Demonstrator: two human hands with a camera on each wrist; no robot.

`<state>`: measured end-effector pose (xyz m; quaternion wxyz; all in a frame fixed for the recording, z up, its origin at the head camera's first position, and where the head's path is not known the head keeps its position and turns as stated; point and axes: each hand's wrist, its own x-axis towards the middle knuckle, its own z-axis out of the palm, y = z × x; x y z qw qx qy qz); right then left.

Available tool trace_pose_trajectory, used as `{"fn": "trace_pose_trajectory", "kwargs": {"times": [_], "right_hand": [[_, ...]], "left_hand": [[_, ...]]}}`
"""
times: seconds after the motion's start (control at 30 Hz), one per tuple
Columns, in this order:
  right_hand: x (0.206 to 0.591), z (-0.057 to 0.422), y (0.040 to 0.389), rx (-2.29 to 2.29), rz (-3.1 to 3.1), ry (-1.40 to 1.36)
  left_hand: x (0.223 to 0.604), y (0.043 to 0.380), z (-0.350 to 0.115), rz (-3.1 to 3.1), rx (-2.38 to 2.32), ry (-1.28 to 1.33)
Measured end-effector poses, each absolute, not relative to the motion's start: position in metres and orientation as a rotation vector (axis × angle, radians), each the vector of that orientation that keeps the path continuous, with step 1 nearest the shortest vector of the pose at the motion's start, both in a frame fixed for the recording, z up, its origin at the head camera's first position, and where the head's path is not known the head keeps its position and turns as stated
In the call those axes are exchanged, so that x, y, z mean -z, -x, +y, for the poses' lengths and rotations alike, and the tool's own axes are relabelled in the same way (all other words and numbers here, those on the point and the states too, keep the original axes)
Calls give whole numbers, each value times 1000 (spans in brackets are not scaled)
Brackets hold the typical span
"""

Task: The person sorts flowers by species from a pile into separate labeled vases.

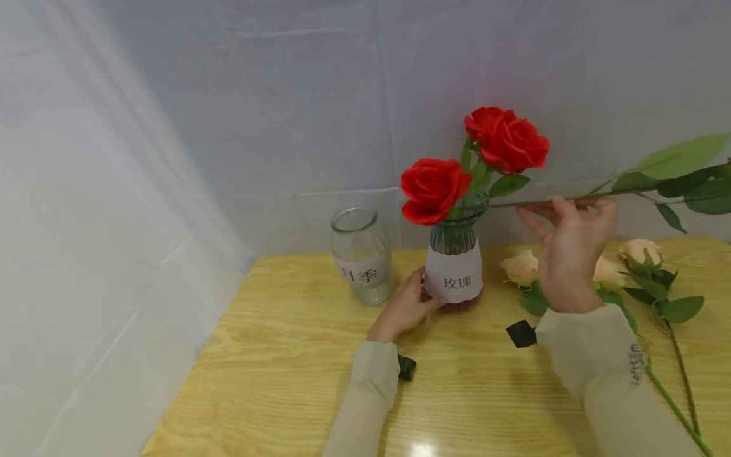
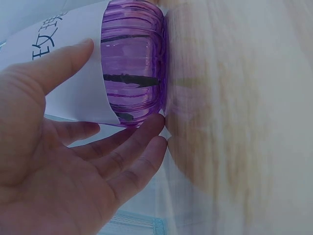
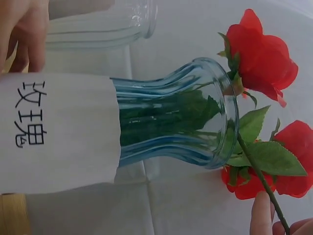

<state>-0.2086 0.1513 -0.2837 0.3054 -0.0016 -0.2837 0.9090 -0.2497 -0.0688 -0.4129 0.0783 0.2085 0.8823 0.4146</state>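
A glass vase (image 1: 453, 240), bluish at the neck and purple at the base, carries a white paper label (image 1: 454, 279) with Chinese characters. Red roses (image 1: 435, 189) stand in it, blooms above the rim. My left hand (image 1: 407, 308) holds the vase low down, thumb against the label and fingers around the far side of the purple base (image 2: 134, 63). With my right hand (image 1: 573, 257) I pinch a long leafy flower stem (image 3: 264, 182), held nearly level. Its cut end is at the vase mouth; its bloom lies almost wholly beyond the head view's right edge.
A clear glass jar (image 1: 361, 254) with a similar label stands left of the vase. Pale peach roses (image 1: 642, 252) lie on the wooden table (image 1: 274, 381) at the right, partly beneath my right arm. A white sheet (image 1: 308, 127) hangs behind.
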Motion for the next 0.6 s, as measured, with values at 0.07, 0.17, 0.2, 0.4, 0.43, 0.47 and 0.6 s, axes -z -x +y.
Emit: {"fn": "trace_pose_trajectory", "kwargs": {"times": [0.07, 0.17, 0.2, 0.4, 0.43, 0.47, 0.6], "right_hand": [[284, 152, 210, -2365, -779, 1], [283, 151, 213, -2297, -836, 18], [283, 151, 214, -2270, -855, 23], [280, 144, 219, -2094, -972, -11], [280, 143, 219, -2056, -1001, -26], [280, 141, 220, -2027, -1023, -42], [281, 136, 221, -1932, -1119, -118]], "left_hand": [[413, 250, -69, 2644, -1244, -626], [413, 249, -69, 2640, -1243, -614], [413, 249, -69, 2640, -1243, -611], [413, 249, -69, 2644, -1239, -611], [413, 249, -69, 2645, -1239, -612], [412, 249, -69, 2645, -1239, -612], [413, 249, -69, 2645, -1243, -629]]}}
